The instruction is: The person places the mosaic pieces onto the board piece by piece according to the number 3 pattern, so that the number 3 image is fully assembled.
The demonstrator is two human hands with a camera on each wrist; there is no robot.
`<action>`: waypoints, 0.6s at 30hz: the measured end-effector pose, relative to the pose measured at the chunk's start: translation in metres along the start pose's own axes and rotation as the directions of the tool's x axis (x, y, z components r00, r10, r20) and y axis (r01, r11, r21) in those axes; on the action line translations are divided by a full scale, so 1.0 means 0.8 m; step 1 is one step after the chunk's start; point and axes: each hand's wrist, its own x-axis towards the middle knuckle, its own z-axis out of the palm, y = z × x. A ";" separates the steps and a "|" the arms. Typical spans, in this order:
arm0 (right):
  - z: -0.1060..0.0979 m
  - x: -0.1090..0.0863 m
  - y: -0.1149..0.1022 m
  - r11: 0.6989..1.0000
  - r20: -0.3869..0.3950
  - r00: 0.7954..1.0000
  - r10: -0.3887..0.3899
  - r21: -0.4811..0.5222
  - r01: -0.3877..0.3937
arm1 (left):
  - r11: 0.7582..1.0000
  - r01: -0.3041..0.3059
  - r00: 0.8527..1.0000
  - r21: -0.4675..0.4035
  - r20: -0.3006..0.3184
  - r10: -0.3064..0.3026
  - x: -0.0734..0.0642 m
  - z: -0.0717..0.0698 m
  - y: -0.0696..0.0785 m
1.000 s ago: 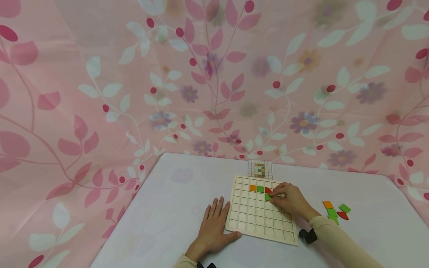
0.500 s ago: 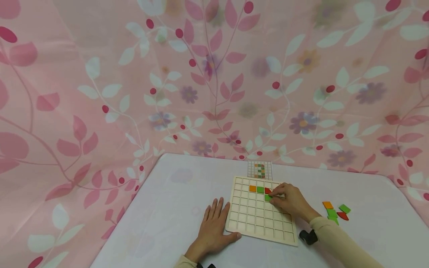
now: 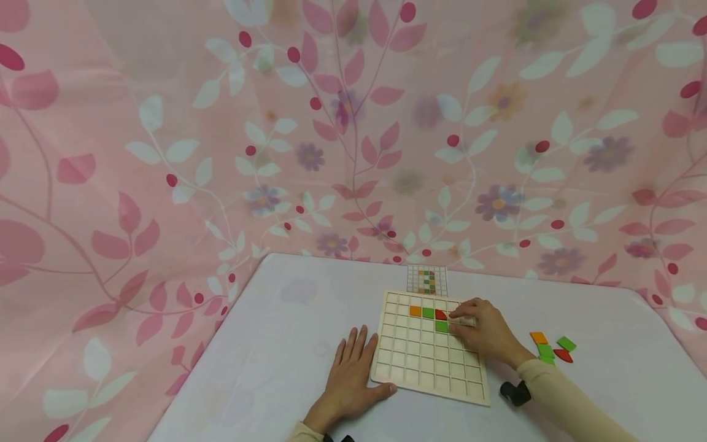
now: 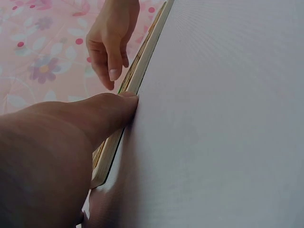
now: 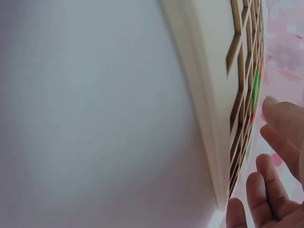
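Board [image 3: 417,353], pale wood, gridded, near-square, turned slightly clockwise on white table [image 3: 265,344]; bears one orange square [image 3: 415,311], two green squares [image 3: 428,313], one red curved tile [image 3: 440,315]. Loose tiles [image 3: 545,350] at right: one orange, three green, one red. Left hand [image 3: 351,376] lies flat, touching board; right hand [image 3: 487,328], fingers bent, holds nothing.

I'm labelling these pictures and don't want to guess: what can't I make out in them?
Head view: some cells of the grid board, hidden behind the right hand.
Head view: exact shapes on the printed card, too small.
Left wrist view: the grid board's separate cells, seen nearly edge-on.
Right wrist view: part of the right hand, cut off by the right edge.
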 end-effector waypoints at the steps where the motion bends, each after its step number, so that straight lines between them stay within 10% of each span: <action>1: -0.004 -0.001 0.002 1.000 0.002 1.000 0.011 -0.006 -0.011 | 1.000 -0.001 1.000 0.001 0.000 0.001 0.000 0.000 0.000; 18: -0.082 -0.046 0.059 0.986 0.014 1.000 0.015 -0.164 -0.013 | 1.000 0.011 1.000 0.022 0.011 -0.011 0.000 -0.003 0.002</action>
